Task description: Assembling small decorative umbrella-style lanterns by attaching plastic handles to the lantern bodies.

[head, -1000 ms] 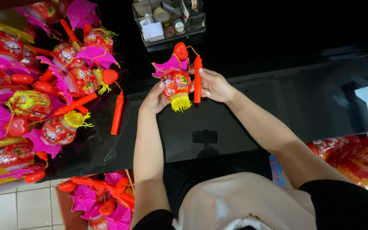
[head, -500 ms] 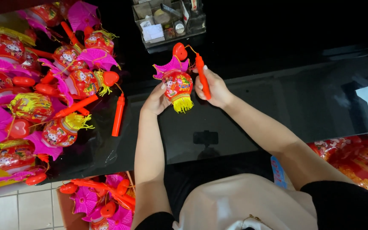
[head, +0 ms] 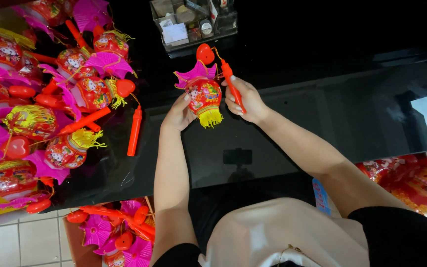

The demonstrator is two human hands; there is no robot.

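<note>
**Lantern held over dark surface, stick tilted out**

A person's left hand (head: 179,114) cups the side of a small red lantern (head: 204,95), its grip closed lightly on the body, w/ the pink fan top up and the yellow fringe (head: 210,118) hanging below. The right hand (head: 245,101) is wrapped around the orange stick (head: 233,85), which links by a thin cord to the red heart (head: 204,53) above the lantern. The lantern hangs in the air above the black surface (head: 282,148), just in front of a clear box (head: 193,22) of small items.

Judged from this view, the step goes best w/ the left hand steadying the body, not crushing the paper shell, while the right keeps the cord untangled and clear of the fan.

Vs. one sec ago: the stick stood near upright beside the lantern; now its lower end angles out to the right. The lantern sits slightly higher, approx. same spot. The pile of finished lanterns (head: 50,99) at left and the loose stick (head: 135,130) have not moved.
</note>
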